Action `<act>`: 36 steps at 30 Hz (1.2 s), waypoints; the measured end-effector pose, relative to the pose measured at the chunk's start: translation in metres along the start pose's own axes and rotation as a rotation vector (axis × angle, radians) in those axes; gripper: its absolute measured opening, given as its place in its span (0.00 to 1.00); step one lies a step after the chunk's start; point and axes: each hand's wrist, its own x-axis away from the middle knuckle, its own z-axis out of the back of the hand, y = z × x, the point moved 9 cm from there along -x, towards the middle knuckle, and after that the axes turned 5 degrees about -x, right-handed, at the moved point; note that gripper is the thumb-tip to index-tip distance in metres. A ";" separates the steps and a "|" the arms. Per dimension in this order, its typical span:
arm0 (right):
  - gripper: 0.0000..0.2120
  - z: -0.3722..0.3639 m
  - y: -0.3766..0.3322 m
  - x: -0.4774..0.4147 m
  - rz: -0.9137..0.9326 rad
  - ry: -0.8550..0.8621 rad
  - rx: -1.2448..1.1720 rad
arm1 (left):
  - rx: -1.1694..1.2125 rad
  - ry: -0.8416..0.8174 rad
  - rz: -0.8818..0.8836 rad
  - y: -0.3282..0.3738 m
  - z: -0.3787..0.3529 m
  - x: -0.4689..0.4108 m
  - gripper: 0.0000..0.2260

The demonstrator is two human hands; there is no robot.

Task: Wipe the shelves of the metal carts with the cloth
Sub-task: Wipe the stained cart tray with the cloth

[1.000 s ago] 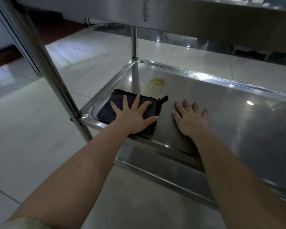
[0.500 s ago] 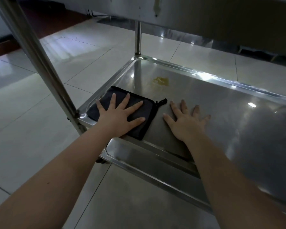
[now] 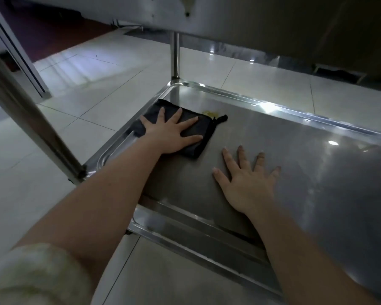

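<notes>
You're pressing L hand [image 3: 172, 133], fingers flat, on black cloth [image 3: 205, 128] at lower shelf's [image 3: 295, 150] far-left corner; yellow stain [image 3: 209, 112] sitting just beyond cloth's far edge. R hand [image 3: 246, 183] resting flat, empty, nearer you.

You're working in dim, bluish light. The brightest patch is the floor [image 3: 79, 69] at ten o'clock, where pale light streaks the tiles. Glare runs along the shelf [image 3: 273, 107] rim at one o'clock, with a small hot spot at three o'clock. The upper shelf [image 3: 295, 18] sits dark at twelve to two o'clock. The cloth [image 3: 206, 128] reads as near-featureless black. The post [image 3: 31, 119] at nine o'clock leans from wide-angle distortion, and your sleeve [image 3: 31, 276] at seven o'clock is blurred.
</notes>
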 end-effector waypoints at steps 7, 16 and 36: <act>0.35 0.002 0.002 -0.001 0.001 0.017 -0.009 | -0.041 -0.079 -0.016 0.017 0.003 -0.030 0.35; 0.35 0.002 -0.005 0.000 0.023 0.022 -0.009 | -0.039 -0.012 -0.069 -0.039 -0.032 0.116 0.33; 0.37 0.002 0.001 -0.004 0.001 0.036 -0.018 | -0.051 -0.059 -0.013 0.025 0.005 -0.032 0.34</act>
